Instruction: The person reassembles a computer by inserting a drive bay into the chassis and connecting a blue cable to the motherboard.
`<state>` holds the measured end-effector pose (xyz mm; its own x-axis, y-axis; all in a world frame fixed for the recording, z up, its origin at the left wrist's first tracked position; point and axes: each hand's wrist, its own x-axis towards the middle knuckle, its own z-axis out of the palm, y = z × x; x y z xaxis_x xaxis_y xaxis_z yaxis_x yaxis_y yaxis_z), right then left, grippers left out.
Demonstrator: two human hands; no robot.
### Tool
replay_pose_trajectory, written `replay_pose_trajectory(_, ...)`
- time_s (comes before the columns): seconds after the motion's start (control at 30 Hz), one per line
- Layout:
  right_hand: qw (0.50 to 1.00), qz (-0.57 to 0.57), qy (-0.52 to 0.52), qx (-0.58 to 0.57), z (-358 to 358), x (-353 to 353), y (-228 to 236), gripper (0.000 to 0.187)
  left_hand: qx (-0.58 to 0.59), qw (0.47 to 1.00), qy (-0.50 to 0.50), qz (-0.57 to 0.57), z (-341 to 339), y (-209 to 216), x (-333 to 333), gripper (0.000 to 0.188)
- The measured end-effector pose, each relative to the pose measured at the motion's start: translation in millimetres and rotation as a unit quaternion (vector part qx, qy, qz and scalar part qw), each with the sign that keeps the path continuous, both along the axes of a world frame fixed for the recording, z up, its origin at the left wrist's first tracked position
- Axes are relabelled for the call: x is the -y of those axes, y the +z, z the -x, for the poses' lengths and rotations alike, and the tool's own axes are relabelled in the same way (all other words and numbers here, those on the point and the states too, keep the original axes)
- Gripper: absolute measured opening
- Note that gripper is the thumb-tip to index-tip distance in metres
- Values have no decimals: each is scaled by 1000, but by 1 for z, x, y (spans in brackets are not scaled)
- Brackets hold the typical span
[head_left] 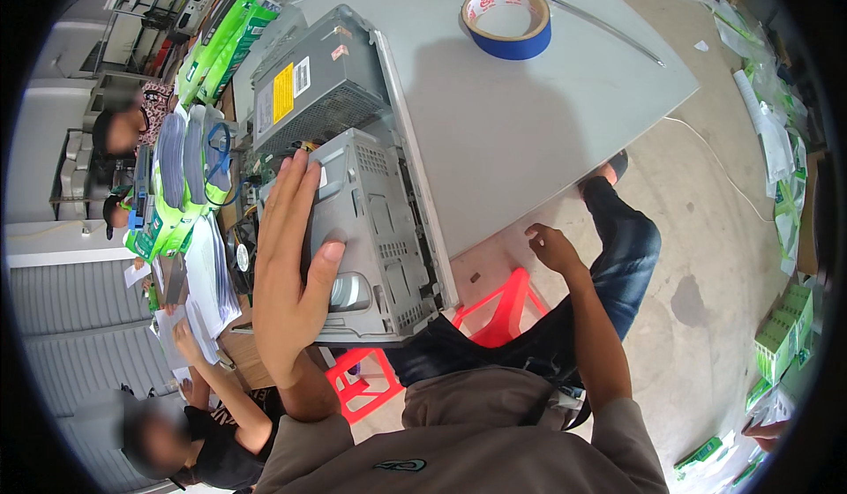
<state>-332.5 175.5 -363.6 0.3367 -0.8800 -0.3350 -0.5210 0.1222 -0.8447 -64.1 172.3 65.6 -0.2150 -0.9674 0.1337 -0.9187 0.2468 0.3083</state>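
Note:
An opened desktop computer case (415,176) lies on the grey table at my left, its inside facing up. My left hand (289,256) is spread flat on the silver metal drive cage (375,220), fingers stretched out and thumb apart. Beyond the fingertips sits the grey power supply box (313,79) with a yellow label. Part of a green circuit board and some wires show beside the fingers. My right hand (556,249) hangs over my lap near the table's edge, fingers loosely bent and holding nothing that I can see.
A blue tape roll (507,40) and a thin metal rod (609,28) lie on the grey table (503,123). Red plastic stools (503,313) stand below. Paper stacks (172,163) and green packages (221,44) crowd the left, where other people sit. A white cable (723,154) crosses the floor.

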Motion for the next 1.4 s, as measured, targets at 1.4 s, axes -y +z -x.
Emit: replay_pose_trajectory(1.4,1000,-17,-2,-17,7,-2,-9,33,-48,989,-3,142,4,3,-13,27)
